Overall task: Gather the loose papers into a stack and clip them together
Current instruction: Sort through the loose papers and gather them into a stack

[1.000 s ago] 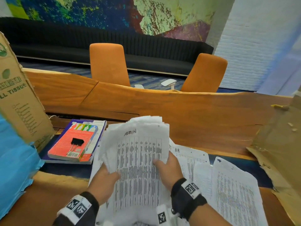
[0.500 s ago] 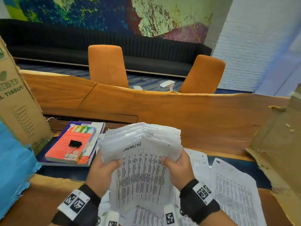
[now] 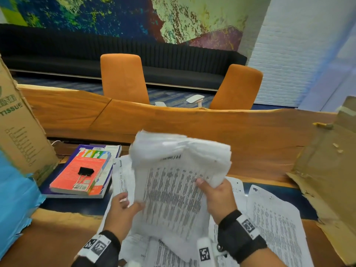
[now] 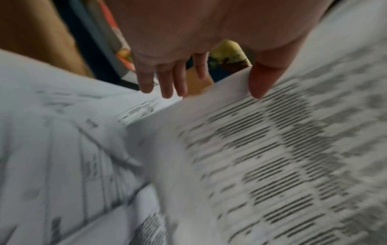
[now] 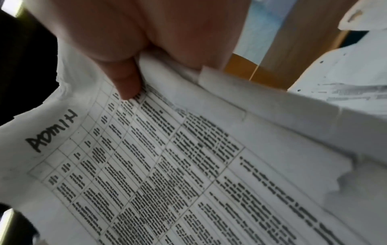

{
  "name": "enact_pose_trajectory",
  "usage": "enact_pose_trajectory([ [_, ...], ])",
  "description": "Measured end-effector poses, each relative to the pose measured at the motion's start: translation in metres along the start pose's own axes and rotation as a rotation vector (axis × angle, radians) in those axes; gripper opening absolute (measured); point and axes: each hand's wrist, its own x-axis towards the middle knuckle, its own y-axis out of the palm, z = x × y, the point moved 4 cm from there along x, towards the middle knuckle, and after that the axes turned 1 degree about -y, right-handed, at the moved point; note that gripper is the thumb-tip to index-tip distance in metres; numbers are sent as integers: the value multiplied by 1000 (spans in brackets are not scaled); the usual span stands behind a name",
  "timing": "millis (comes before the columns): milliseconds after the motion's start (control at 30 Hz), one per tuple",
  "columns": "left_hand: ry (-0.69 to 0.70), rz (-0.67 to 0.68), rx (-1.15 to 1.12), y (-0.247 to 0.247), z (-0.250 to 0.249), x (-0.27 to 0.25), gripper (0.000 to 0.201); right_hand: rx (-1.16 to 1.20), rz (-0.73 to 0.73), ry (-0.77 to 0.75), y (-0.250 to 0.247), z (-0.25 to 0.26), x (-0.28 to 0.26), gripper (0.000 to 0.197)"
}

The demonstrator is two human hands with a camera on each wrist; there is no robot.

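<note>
A thick stack of printed papers stands raised above the table, its top sheet marked ADMIN. My right hand grips the stack's right edge, thumb on the front sheet. My left hand is lower at the stack's left edge, its fingers straight and its thumb resting on the front sheet. More loose sheets lie spread on the table under and right of the hands. A black binder clip lies on a red book at the left.
The red book sits on a purple one. A cardboard tissue box and a blue sheet stand at the left, torn cardboard at the right. A wooden table slab rises behind the papers, orange chairs beyond.
The stack has risen and tipped to the right. My left hand let go of the stack's upper left edge and slid down; the right hand kept its grip.
</note>
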Motion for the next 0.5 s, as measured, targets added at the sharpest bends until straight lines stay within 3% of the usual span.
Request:
enact_pose_trajectory([
  [33, -32, -35, -45, -2, 5, -2, 80, 123, -25, 15, -4, 2, 4, 29],
  [100, -107, 14, -211, 3, 12, -11, 58, 378, -56, 63, -9, 7, 9, 42],
  [167, -248, 156, -444, 17, 22, -16, 51, 533, -29, 118, -7, 6, 8, 34],
  [233, -312, 203, -609, 21, 27, -18, 49, 582, -5, 190, -3, -3, 0, 28],
  [400, -90, 132, -526, -14, 11, -6, 34, 528, -38, 313, -37, -39, -8, 32],
  [500, 63, 92, -362, -43, -2, 0, 31, 136, 34, 312, -66, -46, -4, 40],
])
